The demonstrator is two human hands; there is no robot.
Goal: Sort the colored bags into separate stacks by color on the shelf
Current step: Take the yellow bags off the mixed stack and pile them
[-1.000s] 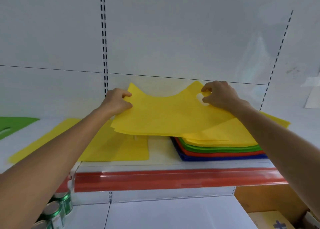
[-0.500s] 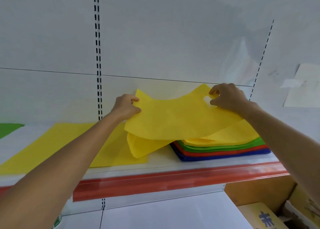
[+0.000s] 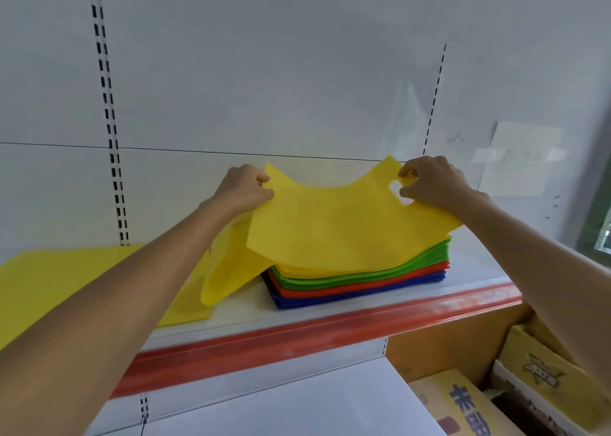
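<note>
Both grips pinch yellow bag (image 3: 334, 227) top corners: left hand (image 3: 243, 187), right hand (image 3: 433, 184); above mixed stack (image 3: 357, 283).

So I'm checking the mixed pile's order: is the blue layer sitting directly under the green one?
No. A red layer lies between the green layer and the blue layer at the bottom.

Yellow bag (image 3: 330, 224) matt cloth-like; shelf (image 3: 330, 306) smooth painted metal; boxes (image 3: 463, 402) cardboard.

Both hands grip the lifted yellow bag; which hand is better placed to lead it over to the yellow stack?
Probably the left hand: it pinches the yellow fabric bag's left corner, nearest the flat yellow stack. The right hand holds the handle cutout, above the mixed-colour pile.
</note>
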